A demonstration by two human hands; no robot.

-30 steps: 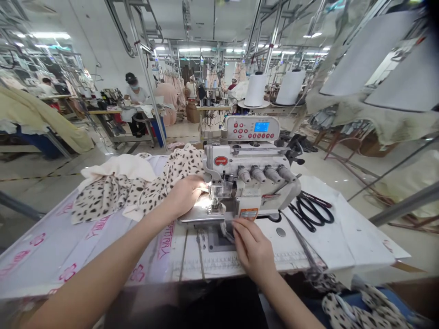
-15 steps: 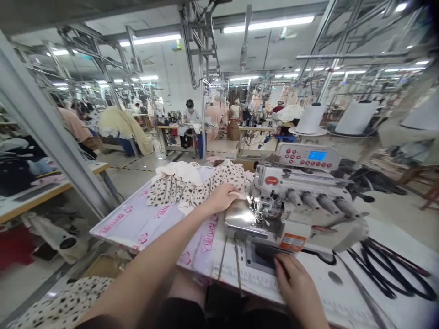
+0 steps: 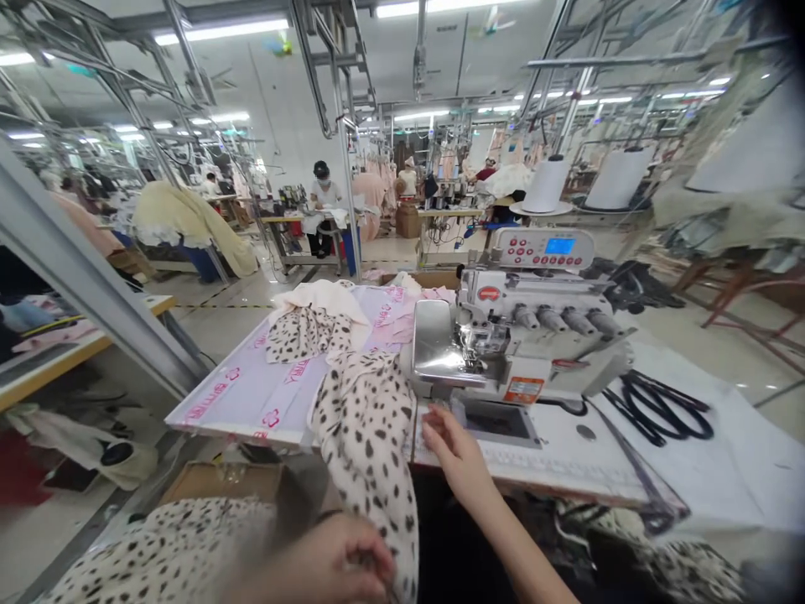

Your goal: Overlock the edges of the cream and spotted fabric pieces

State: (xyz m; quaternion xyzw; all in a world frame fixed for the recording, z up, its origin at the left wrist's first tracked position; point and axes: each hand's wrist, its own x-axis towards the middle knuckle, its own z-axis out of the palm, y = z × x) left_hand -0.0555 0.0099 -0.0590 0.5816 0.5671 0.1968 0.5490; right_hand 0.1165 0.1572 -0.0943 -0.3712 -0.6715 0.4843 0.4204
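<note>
A cream fabric piece with black spots (image 3: 368, 411) runs from the table down over its front edge toward my lap. My left hand (image 3: 355, 558), low in the view and blurred, overlaps the hanging part with curled fingers; whether it grips the cloth is unclear. My right hand (image 3: 454, 445) is over the table's front edge, left of the dark recess in the tabletop, its fingers loosely apart and nothing visible in them. Just beyond it stands a white overlock sewing machine (image 3: 541, 335) with a shiny metal plate (image 3: 433, 340).
More spotted and plain cream cloth (image 3: 308, 331) lies on the plastic-covered left tabletop (image 3: 230, 394). Below it are a cardboard box (image 3: 220, 482) and a spotted heap (image 3: 169, 549). Black cord (image 3: 660, 411) lies at right. A person (image 3: 324, 197) works at a table farther back.
The spotted fabric has come away from the machine and now hangs over the table edge. My left hand has dropped toward my lap; my right hand has shifted left. The view has moved.
</note>
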